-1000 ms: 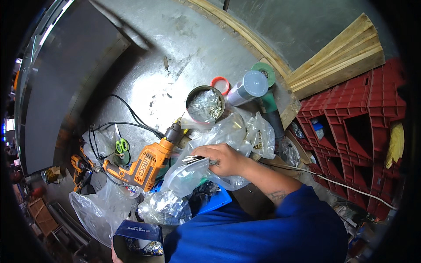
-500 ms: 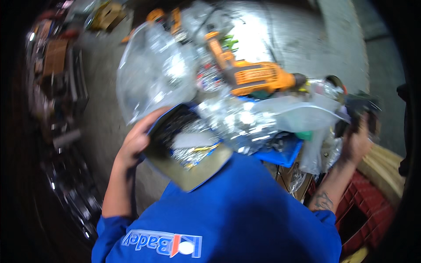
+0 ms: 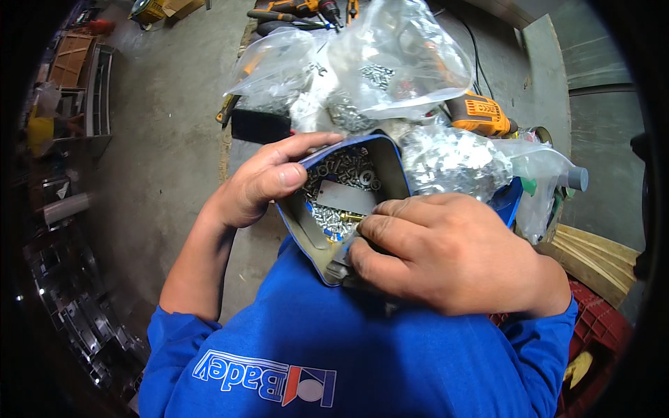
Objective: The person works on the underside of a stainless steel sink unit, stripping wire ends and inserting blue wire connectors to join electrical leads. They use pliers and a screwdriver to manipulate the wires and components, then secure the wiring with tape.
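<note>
My left hand [image 3: 261,177] grips the far left side of a blue-rimmed, open container [image 3: 391,167], thumb over the rim, tilted against my shirt. Inside it lie many small silver screws and washers [image 3: 341,164]. On top of them rests a flat grey plate [image 3: 346,198], with a small brass-coloured fitting [image 3: 352,217] beside it. My right hand [image 3: 446,244] is closed on a dark grey object [image 3: 341,261] at the container's near right edge. That hand hides much of the object, so its kind cannot be made out.
Clear plastic bags [image 3: 418,59] of hardware cover the bench ahead. An orange drill [image 3: 481,115] lies right of them, a black flat rectangle [image 3: 259,126] left. Wooden strips [image 3: 592,258] and a red crate [image 3: 599,320] stand at right. Metal parts [image 3: 83,306] lie on the left.
My right hand has come from the far right, over the bench, to the container with the dark object. The container has moved slightly right in the picture, still in my left hand.
</note>
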A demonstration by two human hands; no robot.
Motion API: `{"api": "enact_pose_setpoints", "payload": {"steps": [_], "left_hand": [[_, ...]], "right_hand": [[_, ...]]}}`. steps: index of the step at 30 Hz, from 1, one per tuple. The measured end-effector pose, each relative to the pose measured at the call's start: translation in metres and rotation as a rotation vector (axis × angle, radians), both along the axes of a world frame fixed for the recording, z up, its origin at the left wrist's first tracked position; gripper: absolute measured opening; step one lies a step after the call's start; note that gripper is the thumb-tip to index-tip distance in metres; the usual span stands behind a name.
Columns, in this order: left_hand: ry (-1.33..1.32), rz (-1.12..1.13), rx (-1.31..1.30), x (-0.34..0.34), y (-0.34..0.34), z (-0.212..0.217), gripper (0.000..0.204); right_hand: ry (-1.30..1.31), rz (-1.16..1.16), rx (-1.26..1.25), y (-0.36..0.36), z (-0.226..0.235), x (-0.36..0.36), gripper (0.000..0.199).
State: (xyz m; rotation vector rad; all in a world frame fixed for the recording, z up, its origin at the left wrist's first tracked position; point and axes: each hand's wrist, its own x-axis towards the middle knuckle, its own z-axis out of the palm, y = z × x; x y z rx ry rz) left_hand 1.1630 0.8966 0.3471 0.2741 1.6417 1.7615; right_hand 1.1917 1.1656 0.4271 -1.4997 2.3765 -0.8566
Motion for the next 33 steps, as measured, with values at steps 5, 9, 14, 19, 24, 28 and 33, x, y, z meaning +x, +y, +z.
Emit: {"api": "enact_pose_setpoints", "payload": {"steps": [5, 9, 14, 19, 24, 28, 33], "left_hand": [[0.007, -0.084, 0.081, -0.003, -0.072, -0.01, 0.092], [-0.072, -0.13, 0.183, -0.003, -0.119, -0.022, 0.091], [-0.115, -0.142, 0.279, -0.001, -0.148, -0.024, 0.089], [-0.116, -0.198, 0.29, -0.003, -0.166, -0.023, 0.084], [-0.075, -0.155, 0.306, 0.001, -0.181, -0.032, 0.085], [-0.1, -0.13, 0.344, 0.003, -0.19, -0.038, 0.087], [-0.122, -0.142, 0.352, 0.005, -0.192, -0.037, 0.087]], "right_hand": [[-0.108, -0.01, 0.474, -0.102, 0.011, 0.016, 0.028], [-0.223, 0.037, 0.576, -0.16, 0.018, 0.017, 0.03], [-0.33, -0.069, 0.391, -0.192, 0.035, 0.008, 0.037], [-0.29, -0.243, 0.368, -0.237, 0.004, 0.013, 0.04], [-0.376, -0.115, 0.154, -0.242, 0.012, 0.027, 0.038], [-0.376, -0.056, 0.061, -0.242, 0.019, 0.045, 0.03], [-0.572, -0.097, 0.032, -0.243, 0.018, 0.042, 0.031]]}}
